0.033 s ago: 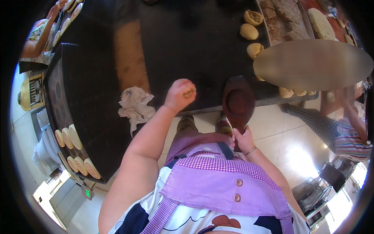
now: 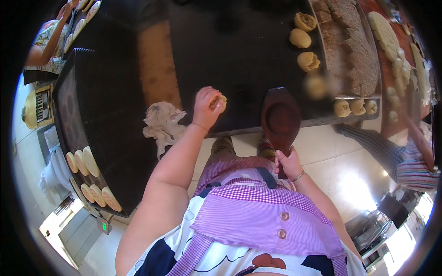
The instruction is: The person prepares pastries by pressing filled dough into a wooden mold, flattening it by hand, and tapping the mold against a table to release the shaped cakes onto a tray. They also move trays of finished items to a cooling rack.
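Note:
My left hand (image 2: 207, 108) is closed round a small dough ball (image 2: 223, 102), a pale part of it showing past the fingers above the near edge of the dark table (image 2: 221, 50). In my right hand (image 2: 290, 164) is the handle of a dark wooden pastry mould (image 2: 286, 103). Its round hollow faces up and looks bare, and its head rests at the table's edge. To the right of the mould, several dough balls stand in a line; the farthest, a filled dough ball (image 2: 305, 21), is open at the top.
Crumbly brown filling (image 2: 357, 50) lies in a tray on the right, beyond which are pale dough pieces (image 2: 386, 34). A crumpled white cloth (image 2: 163, 124) hangs by my left forearm. Stamped round cakes (image 2: 110, 198) sit on the left-hand surface. Other people work at both sides.
My left hand has turned and lifted slightly, so more of the dough ball shows. The mould and my right hand have hardly moved. The view has shifted a little.

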Demonstrator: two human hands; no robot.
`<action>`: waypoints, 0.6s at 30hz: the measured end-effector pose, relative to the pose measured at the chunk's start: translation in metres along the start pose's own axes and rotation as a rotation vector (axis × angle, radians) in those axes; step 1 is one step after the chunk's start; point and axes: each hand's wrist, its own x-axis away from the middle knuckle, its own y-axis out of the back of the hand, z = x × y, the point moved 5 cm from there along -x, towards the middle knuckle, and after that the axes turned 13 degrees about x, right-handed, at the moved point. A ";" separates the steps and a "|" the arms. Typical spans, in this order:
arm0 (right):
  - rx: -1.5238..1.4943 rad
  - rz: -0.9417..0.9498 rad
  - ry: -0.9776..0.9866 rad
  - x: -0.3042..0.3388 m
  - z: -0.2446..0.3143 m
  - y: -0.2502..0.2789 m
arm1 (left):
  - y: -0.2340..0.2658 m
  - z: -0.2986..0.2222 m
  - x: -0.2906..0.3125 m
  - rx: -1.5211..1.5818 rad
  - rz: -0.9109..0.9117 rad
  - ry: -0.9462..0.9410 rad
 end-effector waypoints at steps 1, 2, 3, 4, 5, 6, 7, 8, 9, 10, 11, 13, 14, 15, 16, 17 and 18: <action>-0.021 0.042 -0.003 -0.005 0.008 -0.009 | 0.008 0.009 0.001 -0.093 0.092 -0.026; -0.042 0.072 -0.021 -0.012 0.009 -0.017 | 0.011 0.010 0.002 -0.063 0.118 -0.017; -0.063 0.101 -0.039 -0.019 0.008 -0.026 | 0.011 0.010 0.003 -0.032 0.144 -0.007; -0.085 0.130 -0.057 -0.025 0.006 -0.033 | 0.012 0.008 0.008 -0.065 0.162 0.024; -0.099 0.156 -0.085 -0.033 0.001 -0.038 | 0.014 -0.009 0.004 -0.097 0.185 0.050; -0.108 0.180 -0.114 -0.039 -0.005 -0.043 | 0.013 -0.017 0.003 -0.124 0.206 0.078; -0.118 0.202 -0.142 -0.044 -0.012 -0.048 | 0.012 -0.016 0.003 -0.147 0.195 0.069; -0.147 0.204 -0.187 -0.049 -0.018 -0.051 | 0.009 -0.015 0.004 -0.169 0.179 0.062; -0.177 0.204 -0.232 -0.053 -0.025 -0.054 | 0.007 -0.014 0.005 -0.190 0.165 0.054; -0.207 0.204 -0.277 -0.057 -0.032 -0.057 | 0.006 -0.013 0.004 -0.213 0.143 0.059; -0.210 0.214 -0.282 -0.060 -0.036 -0.059 | 0.001 -0.011 0.002 -0.202 0.137 0.059; -0.215 0.235 -0.294 -0.065 -0.043 -0.062 | -0.006 -0.006 0.001 -0.182 0.124 0.058; -0.205 0.243 -0.345 -0.069 -0.050 -0.064 | -0.008 -0.010 -0.004 -0.178 0.159 0.041; -0.196 0.251 -0.397 -0.073 -0.057 -0.066 | -0.008 -0.016 -0.010 -0.173 0.195 0.023; -0.188 0.258 -0.449 -0.075 -0.064 -0.068 | -0.009 -0.019 -0.014 -0.169 0.231 0.004; -0.191 0.263 -0.422 -0.076 -0.059 -0.071 | -0.009 -0.018 -0.014 -0.175 0.256 0.007; -0.194 0.266 -0.396 -0.076 -0.053 -0.075 | -0.010 -0.016 -0.014 -0.178 0.282 0.011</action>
